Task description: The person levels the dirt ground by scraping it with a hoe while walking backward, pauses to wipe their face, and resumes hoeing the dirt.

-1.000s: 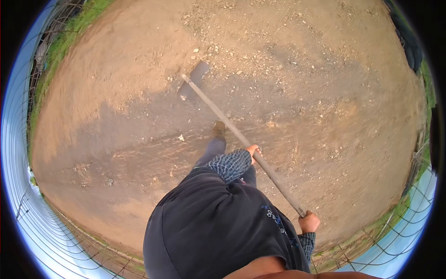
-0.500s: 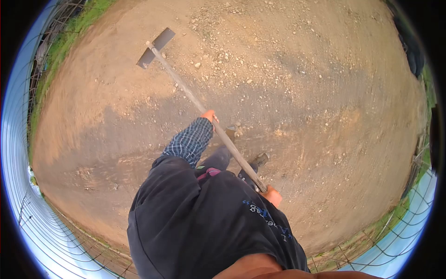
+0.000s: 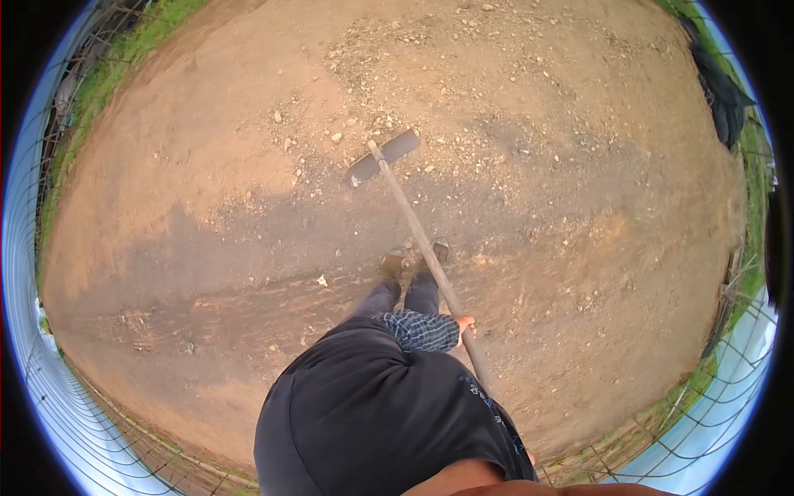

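A long wooden handle (image 3: 418,227) slants from the ground up toward my body. At its far end a wide, flat dark blade (image 3: 399,149) rests on the dirt among small stones. My left hand (image 3: 466,324), in a checked sleeve, is closed around the handle's lower part in view. Only a sliver of my right hand (image 3: 531,457) shows past the dark shirt at the lower right; its fingers and the near end of the handle are hidden.
Two shoes, the left (image 3: 392,264) and the right (image 3: 441,250), stand on the dirt ground beside the handle. Loose stones (image 3: 337,137) lie around the blade. Grass (image 3: 95,103) and wire fencing edge the ground, with dark fabric (image 3: 724,99) at the upper right.
From half a second ago, the blade has moved right and closer to me. My left hand has come down and right with the handle; my right hand has dropped mostly behind the shirt.
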Demonstrator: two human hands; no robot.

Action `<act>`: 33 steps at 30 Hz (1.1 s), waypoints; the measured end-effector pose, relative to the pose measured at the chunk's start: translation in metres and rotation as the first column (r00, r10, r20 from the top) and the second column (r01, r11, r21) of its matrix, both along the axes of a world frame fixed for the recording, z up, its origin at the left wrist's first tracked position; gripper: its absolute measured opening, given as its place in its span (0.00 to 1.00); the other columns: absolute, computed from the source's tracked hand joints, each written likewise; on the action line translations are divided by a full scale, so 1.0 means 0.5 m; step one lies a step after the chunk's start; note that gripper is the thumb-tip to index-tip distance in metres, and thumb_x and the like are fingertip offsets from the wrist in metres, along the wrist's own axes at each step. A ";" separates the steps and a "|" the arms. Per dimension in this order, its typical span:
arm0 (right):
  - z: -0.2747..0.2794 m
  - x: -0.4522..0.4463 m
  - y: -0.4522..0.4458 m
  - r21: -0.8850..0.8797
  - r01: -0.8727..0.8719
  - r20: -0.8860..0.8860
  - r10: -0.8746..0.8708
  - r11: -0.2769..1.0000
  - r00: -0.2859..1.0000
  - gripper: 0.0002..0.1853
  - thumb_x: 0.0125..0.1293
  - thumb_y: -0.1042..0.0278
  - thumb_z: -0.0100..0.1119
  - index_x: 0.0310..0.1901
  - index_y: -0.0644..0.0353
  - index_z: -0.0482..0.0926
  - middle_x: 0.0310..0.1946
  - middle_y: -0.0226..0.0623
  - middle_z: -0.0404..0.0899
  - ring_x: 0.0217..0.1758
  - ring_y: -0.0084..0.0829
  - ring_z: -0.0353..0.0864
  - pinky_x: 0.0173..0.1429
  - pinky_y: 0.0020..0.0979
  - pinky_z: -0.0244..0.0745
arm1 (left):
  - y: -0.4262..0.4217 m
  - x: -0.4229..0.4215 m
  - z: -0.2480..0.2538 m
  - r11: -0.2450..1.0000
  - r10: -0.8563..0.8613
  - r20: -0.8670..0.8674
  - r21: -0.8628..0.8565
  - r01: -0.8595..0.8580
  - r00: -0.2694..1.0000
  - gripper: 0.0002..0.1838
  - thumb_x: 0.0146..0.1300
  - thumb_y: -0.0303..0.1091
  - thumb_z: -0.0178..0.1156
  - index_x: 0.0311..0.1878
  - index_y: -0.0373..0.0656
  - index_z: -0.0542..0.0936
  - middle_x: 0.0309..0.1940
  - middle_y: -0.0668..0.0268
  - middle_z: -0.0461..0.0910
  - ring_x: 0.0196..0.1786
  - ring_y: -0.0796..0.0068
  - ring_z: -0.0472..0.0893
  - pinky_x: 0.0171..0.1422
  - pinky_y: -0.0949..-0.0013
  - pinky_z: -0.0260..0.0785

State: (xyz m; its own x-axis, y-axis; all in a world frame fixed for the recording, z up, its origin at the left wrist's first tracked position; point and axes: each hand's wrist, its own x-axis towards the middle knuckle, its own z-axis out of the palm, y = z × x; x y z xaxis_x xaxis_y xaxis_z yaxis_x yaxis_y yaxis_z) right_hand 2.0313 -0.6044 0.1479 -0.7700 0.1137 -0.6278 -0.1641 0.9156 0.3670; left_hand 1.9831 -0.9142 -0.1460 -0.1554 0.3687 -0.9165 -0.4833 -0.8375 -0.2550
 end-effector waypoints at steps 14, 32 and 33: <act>-0.328 -0.255 -0.668 -0.628 0.018 0.120 0.074 0.778 0.990 0.17 0.45 0.55 0.60 0.30 0.62 0.75 0.24 0.51 0.76 0.30 0.48 0.76 0.33 0.42 0.71 | -0.787 -0.190 -0.120 0.609 -0.167 -0.004 -0.787 0.100 0.986 0.14 0.50 0.40 0.51 0.17 0.40 0.71 0.14 0.61 0.73 0.15 0.67 0.71 0.21 0.68 0.63; -0.224 -0.201 -0.121 -0.243 0.361 0.434 -0.231 0.901 0.871 0.21 0.45 0.57 0.58 0.38 0.64 0.76 0.30 0.52 0.77 0.36 0.45 0.78 0.39 0.37 0.72 | -0.134 -0.167 -0.052 0.971 0.198 0.256 -0.186 -0.153 0.946 0.09 0.49 0.27 0.56 0.22 0.38 0.66 0.16 0.62 0.67 0.18 0.69 0.68 0.24 0.63 0.64; -0.233 -0.225 -0.184 -0.235 0.384 0.452 -0.250 0.893 0.857 0.20 0.45 0.58 0.58 0.36 0.65 0.76 0.29 0.52 0.77 0.35 0.46 0.78 0.38 0.37 0.71 | -0.164 -0.175 -0.082 0.961 0.218 0.253 -0.225 -0.162 0.943 0.09 0.49 0.27 0.57 0.21 0.37 0.66 0.16 0.62 0.66 0.18 0.69 0.67 0.23 0.63 0.64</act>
